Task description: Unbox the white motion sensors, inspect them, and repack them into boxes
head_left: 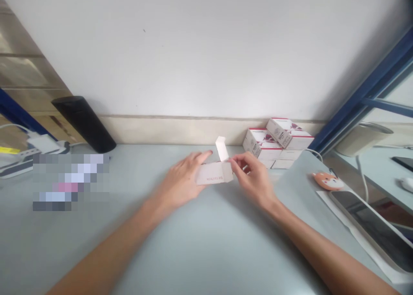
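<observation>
White carton [209, 174] — one — in two hands [183, 177] [254, 179]

- A pale blue-grey counter [200, 256] with a smooth, plain top carries the things.
- At its back left stands a tall black cylinder [85, 125], near the back edge.
- A power strip [24, 166] lies by the far left edge.
- Just in front of it is an item blurred into coloured blocks [69, 185], too masked to identify.
- At the back right, a stack of white boxes with red edging [279, 144] rests on its lowest boxes.
- Farther right lies an orange animal-faced item [329, 181].
- Near that, a white sheet [357, 232] lies flat under a dark-screened device [374, 230].
</observation>
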Tool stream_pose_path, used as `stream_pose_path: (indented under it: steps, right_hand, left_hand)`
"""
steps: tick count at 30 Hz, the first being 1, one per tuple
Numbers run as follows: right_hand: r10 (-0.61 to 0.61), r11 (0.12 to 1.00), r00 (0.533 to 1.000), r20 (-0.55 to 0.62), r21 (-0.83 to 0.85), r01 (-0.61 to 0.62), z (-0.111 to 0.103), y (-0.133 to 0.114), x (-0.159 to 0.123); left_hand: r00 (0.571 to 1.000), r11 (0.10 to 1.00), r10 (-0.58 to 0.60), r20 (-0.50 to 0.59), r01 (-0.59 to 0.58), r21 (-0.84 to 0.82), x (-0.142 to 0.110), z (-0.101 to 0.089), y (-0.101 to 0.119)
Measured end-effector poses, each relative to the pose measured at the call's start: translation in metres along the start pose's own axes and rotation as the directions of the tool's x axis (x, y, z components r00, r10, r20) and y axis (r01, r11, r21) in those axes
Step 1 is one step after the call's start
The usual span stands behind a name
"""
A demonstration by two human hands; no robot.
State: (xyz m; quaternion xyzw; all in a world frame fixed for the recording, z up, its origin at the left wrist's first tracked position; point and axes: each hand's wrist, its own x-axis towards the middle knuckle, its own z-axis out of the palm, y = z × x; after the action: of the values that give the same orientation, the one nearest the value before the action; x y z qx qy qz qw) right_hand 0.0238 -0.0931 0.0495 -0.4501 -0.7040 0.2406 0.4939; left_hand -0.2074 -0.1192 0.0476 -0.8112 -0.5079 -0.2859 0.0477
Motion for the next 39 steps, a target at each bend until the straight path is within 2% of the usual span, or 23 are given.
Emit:
stream_pose_path:
  steps: [3,5,7,9,12,16,19,22,24,26,29,31,34,37,39]
  right_hand:
    - [-0.018,1.0,0.997,-0.081,-0.015,0.017,-0.004,0.009,0.005]
    - [-0.011,1.0,0.981,-0.194,0.0,0.011,-0.011,0.013,0.01]
    - [0.01,1.0,0.947,-0.322,0.013,-0.006,-0.019,0.015,0.016]
    - [0.059,0.998,0.921,-0.384,0.049,-0.043,-0.026,0.016,0.021]
    - [0.185,0.972,0.924,-0.336,0.199,-0.123,-0.028,0.017,0.024]
    - [0.317,0.897,0.918,-0.238,0.39,-0.209,-0.02,0.018,0.022]
    - [0.378,0.849,0.902,-0.207,0.466,-0.249,-0.018,0.016,0.021]
    - [0.306,0.894,0.913,-0.268,0.412,-0.179,-0.019,0.01,0.019]
    - [0.183,0.951,0.919,-0.35,0.298,-0.076,-0.021,0.005,0.018]
    - [0.074,0.983,0.904,-0.42,0.186,0.006,-0.021,0.0,0.015]
    - [0.012,0.99,0.882,-0.471,0.133,0.057,-0.021,-0.004,0.013]
    - [0.011,0.988,0.876,-0.483,0.138,0.064,-0.021,-0.004,0.013]
    - [0.043,0.986,0.887,-0.461,0.161,0.036,-0.021,-0.005,0.013]
    - [0.16,0.959,0.901,-0.403,0.281,-0.044,-0.021,-0.007,0.013]
    - [0.263,0.912,0.898,-0.352,0.395,-0.112,-0.02,-0.009,0.012]
  left_hand:
    - [0.999,0.999,-0.007,0.053,0.005,0.038,0.003,-0.005,-0.007]
    - [0.999,0.996,0.019,0.026,-0.021,0.087,0.005,-0.008,-0.015]
    - [0.999,0.989,0.035,-0.022,-0.031,0.146,0.007,-0.01,-0.025]
    - [0.997,0.978,0.019,-0.072,-0.004,0.209,0.009,-0.012,-0.035]
    - [0.997,0.972,0.001,-0.073,0.016,0.235,0.011,-0.019,-0.045]
    - [1.0,0.992,0.01,0.017,-0.013,0.129,0.012,-0.034,-0.049]
    - [0.998,0.997,0.024,0.066,-0.029,0.076,0.012,-0.043,-0.052]
    - [0.999,0.996,0.018,0.029,-0.02,0.088,0.014,-0.046,-0.055]
    - [0.998,0.995,-0.03,-0.049,0.035,0.09,0.015,-0.044,-0.055]
    - [0.993,0.994,-0.072,-0.095,0.079,0.081,0.014,-0.038,-0.054]
    - [0.995,0.986,-0.089,-0.042,0.094,0.136,0.009,-0.025,-0.054]
    - [0.996,0.98,-0.075,0.042,0.066,0.189,0.005,-0.017,-0.059]
    - [0.994,0.984,-0.034,0.103,0.015,0.178,0.002,-0.013,-0.068]
    - [0.996,0.991,-0.053,0.077,0.043,0.13,0.002,-0.013,-0.065]
    - [0.995,0.995,-0.097,0.015,0.096,0.04,0.004,-0.012,-0.05]
